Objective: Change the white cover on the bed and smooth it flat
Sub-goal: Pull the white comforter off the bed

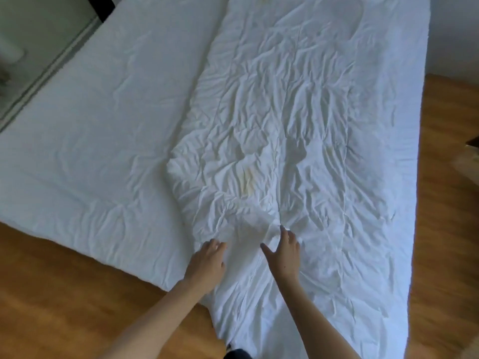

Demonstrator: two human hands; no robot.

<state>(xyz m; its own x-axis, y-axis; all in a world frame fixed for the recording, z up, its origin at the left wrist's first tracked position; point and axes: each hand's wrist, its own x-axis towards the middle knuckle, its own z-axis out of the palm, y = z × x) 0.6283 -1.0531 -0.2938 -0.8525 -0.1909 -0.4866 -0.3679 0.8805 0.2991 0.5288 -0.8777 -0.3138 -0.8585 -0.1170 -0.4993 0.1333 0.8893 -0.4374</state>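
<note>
My left hand (pixel 207 263) and right hand (pixel 283 255) lie spread, holding nothing, pressing the crumpled cover (pixel 285 141) toward twelve o'clock to flatten it.

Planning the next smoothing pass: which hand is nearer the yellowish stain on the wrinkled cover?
Right. The right hand lies just below the yellowish stain on the white cover; the left hand sits lower-left, farther off.

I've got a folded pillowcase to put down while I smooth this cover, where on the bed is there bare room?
The flat bed surface between the window-side edge and the crumpled white cover's folded edge is bare. The cover itself is wrinkled throughout, and its near end is crowded: the left hand and right hand rest there, fingers spread.
</note>
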